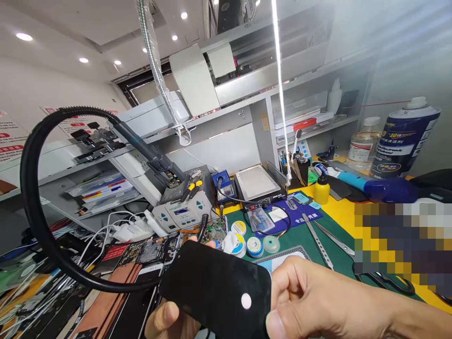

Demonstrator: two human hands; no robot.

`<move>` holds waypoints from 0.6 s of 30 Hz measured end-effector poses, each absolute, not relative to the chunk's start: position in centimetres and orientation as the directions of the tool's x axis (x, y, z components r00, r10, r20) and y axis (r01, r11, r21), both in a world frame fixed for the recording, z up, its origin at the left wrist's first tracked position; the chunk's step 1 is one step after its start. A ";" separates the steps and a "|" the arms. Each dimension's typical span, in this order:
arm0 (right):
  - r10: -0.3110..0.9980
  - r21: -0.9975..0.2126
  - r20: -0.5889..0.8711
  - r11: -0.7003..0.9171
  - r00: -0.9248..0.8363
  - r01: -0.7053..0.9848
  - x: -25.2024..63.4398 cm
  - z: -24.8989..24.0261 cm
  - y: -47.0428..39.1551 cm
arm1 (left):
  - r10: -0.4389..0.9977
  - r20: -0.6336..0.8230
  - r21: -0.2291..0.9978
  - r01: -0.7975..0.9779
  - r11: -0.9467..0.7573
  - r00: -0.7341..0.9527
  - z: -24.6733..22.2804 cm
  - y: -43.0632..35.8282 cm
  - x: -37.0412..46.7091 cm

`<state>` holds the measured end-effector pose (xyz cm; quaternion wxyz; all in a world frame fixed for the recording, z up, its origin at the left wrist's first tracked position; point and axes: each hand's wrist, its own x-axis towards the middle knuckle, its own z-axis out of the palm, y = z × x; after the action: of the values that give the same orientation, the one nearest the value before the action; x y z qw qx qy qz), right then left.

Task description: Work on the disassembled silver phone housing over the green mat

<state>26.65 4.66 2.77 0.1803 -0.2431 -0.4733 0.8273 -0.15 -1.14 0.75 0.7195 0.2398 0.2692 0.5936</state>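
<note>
Right grip: the right hand [318, 301] is clamped on the right edge of the black phone panel [215, 289], thumb on its face, lower right of the frame.
Left grip: the left hand [169, 320] is closed under the panel's lower left corner, with a fingertip seen over the top edge.
Panel: held above the bench [339, 212] at bottom centre, long axis running upper left to lower right, between both grips.
Hose: a black hose [35, 197] is looped at left, ending just left of the panel.
Solder reels [247, 242]: lying just beyond the panel's top edge.

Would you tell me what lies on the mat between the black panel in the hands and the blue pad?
In the head view, small round tins lie on the green mat between the black panel and the blue pad.
</note>
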 end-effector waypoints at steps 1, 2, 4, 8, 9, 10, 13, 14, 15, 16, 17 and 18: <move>0.526 -0.871 -0.227 -0.486 -0.819 -0.071 26.6 2.8 4.7 | 0.982 -0.098 0.646 -0.740 0.188 0.163 0.9 -1.2 0.1; 0.524 -0.870 -0.226 -0.487 -0.821 -0.072 26.6 2.9 4.7 | 0.983 -0.092 0.627 -0.757 0.182 0.161 1.0 -1.1 0.4; 0.515 -0.867 -0.217 -0.492 -0.830 -0.079 26.7 3.2 4.8 | 0.991 -0.072 0.599 -0.789 0.134 0.113 1.3 -0.8 1.0; 0.532 -0.895 -0.144 -0.429 -0.834 -0.120 27.0 3.5 5.1 | 0.999 -0.045 0.577 -0.817 0.029 0.004 2.0 0.6 2.1; 0.609 -0.937 -0.115 -0.328 -0.785 -0.118 27.1 3.3 5.2 | 0.999 -0.046 0.573 -0.819 0.017 -0.011 2.2 1.0 2.4; 0.717 -0.984 -0.043 -0.153 -0.696 -0.096 27.2 3.1 5.3 | 0.998 -0.053 0.570 -0.821 0.007 -0.028 2.3 1.3 2.6; 0.830 -0.875 0.408 0.475 -0.381 0.096 27.1 2.1 5.6 | 0.993 -0.099 0.566 -0.824 0.001 -0.067 2.7 1.6 3.5; 0.777 -0.792 0.531 0.597 -0.338 0.130 27.0 1.9 5.7 | 0.990 -0.125 0.566 -0.824 0.014 -0.069 2.7 1.6 3.8; 0.730 -0.735 0.607 0.666 -0.313 0.129 26.8 1.7 5.9 | 0.986 -0.156 0.565 -0.825 0.033 -0.067 2.6 1.4 4.1; 0.703 -0.710 0.643 0.696 -0.303 0.107 26.7 1.7 6.0 | 0.979 -0.194 0.560 -0.826 0.060 -0.061 2.4 1.3 4.3; 0.691 -0.703 0.657 0.706 -0.300 0.088 26.5 1.7 6.1 | 0.971 -0.233 0.554 -0.828 0.091 -0.048 2.3 1.1 4.6; 0.679 -0.692 0.672 0.717 -0.296 0.076 26.4 1.7 6.2 | 0.960 -0.279 0.543 -0.830 0.130 -0.032 2.2 1.0 4.9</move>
<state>26.43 6.21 1.72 0.5381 -0.2502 -0.7544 0.2805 4.93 0.96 2.16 0.6873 0.1069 0.3039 0.6510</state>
